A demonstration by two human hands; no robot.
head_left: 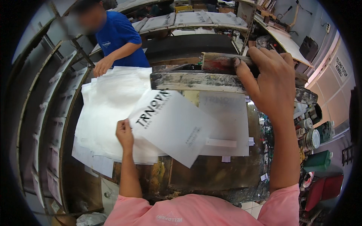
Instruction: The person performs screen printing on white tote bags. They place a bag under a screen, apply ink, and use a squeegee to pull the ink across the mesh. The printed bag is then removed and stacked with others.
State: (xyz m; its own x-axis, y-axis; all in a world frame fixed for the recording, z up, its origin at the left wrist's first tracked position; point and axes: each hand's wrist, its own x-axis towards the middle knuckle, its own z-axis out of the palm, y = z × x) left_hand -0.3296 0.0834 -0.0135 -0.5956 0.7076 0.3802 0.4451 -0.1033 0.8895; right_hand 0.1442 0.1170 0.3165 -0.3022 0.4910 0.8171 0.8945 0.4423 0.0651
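Observation:
My left hand (124, 133) pinches the left edge of a thin white printed sheet (171, 122) with dark lettering. This sheet hangs tilted, its right part overlapping another pale sheet (228, 120) that lies on the stained printing table (211, 175). Left of it spreads a thick stack of white sheets (107, 113). My right hand (273, 81) is closed round a paint-stained wooden screen-printing frame (196, 81), which is raised at its near edge. A reddish-brown wooden bar (217, 62) sits behind that edge, by my right thumb. My right palm and some fingers are partly hidden.
Across the stack stands a person in a blue shirt (120, 35), one hand (103, 67) at the stack's far edge. Racks of sheets (56, 132) line the left. Paint tins (311, 138) and a green jug (318, 161) crowd the right side. Shelves with sheets (192, 17) stand behind.

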